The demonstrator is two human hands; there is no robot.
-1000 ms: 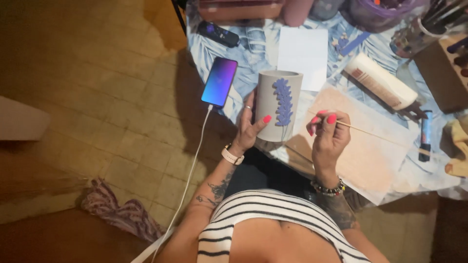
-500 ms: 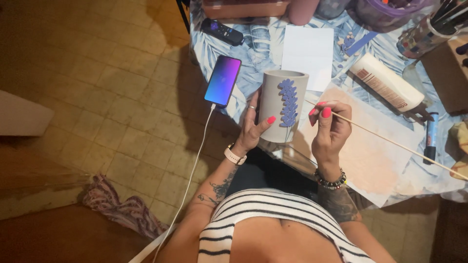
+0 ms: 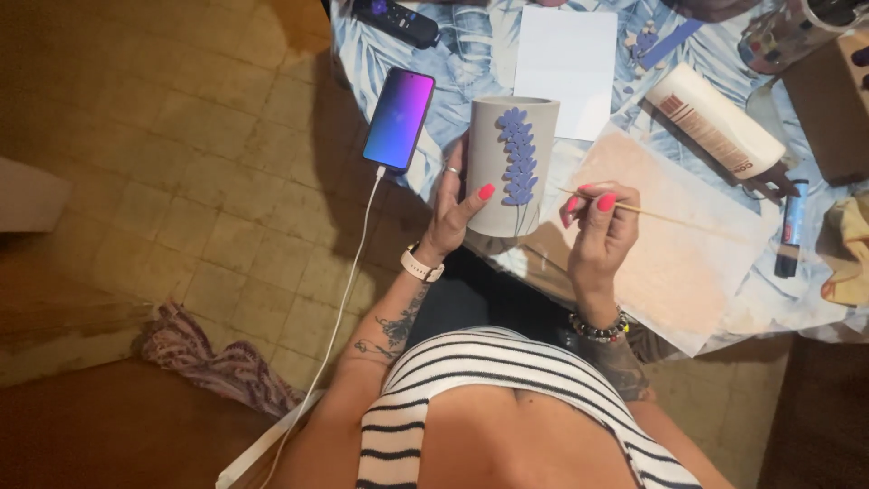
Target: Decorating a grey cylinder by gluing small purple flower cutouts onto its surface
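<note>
We observed a grey cup standing upright at the near edge of the table, its side bearing a raised blue sprig of leaves with thin stems below it. Our left hand was wrapped around the cup's left side, thumb pressed to the front wall, fingers behind it. Our right hand was closed in a pinch on a thin wooden stick, whose near tip lay just beside the cup's right wall; we could not tell whether tip and wall touched. The stick ran out to the right over a sheet of tan paper spread on the leaf-patterned cloth. Behind the cup lay a white sheet of paper, and to its left a phone with a lit purple screen rested on the table's corner, a white cable hanging from it toward the floor. A white tube lay well to the right, a black remote at the far edge, and a dark marker near the tan paper's right side. A patterned cloth lay on the tiled floor.
</note>
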